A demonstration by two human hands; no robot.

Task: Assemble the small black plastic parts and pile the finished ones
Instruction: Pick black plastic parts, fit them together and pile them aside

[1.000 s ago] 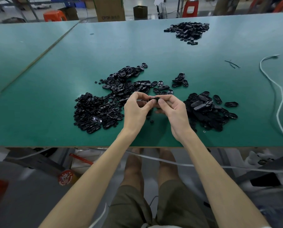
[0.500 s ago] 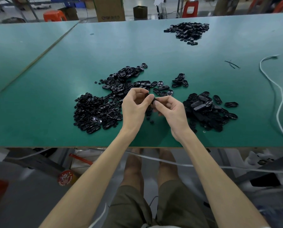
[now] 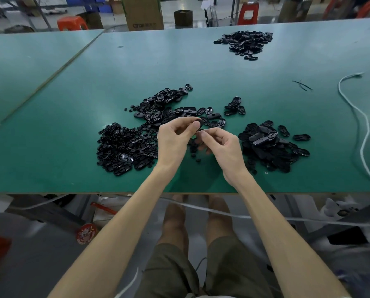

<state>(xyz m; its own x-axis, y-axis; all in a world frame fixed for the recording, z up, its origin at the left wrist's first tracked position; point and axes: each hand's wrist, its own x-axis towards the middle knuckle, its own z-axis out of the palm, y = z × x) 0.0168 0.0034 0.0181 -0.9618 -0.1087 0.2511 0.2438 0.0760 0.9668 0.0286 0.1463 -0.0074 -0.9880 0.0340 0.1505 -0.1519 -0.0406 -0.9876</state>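
Note:
My left hand (image 3: 175, 138) pinches a small black oval part (image 3: 199, 125) between thumb and fingers just above the green table (image 3: 136, 67). My right hand (image 3: 222, 145) is curled next to it, its thumb and forefinger touching the same part from the right. A heap of small black pieces (image 3: 123, 147) lies to the left of my hands. A spread of oval shells (image 3: 164, 104) lies behind them. To the right sits a pile of larger black parts (image 3: 270, 145). Whether my right fingers hold a separate small piece is hidden.
A further pile of black parts (image 3: 244, 40) sits at the far right of the table. A white cable (image 3: 360, 117) curves along the right side. The table's front edge (image 3: 72, 192) runs just under my forearms. Cardboard boxes (image 3: 143, 11) and red stools (image 3: 72, 22) stand beyond.
Both hands have shifted slightly away from me and left. The left hand's fingers have turned the black part, and the right fingers have closed in against it.

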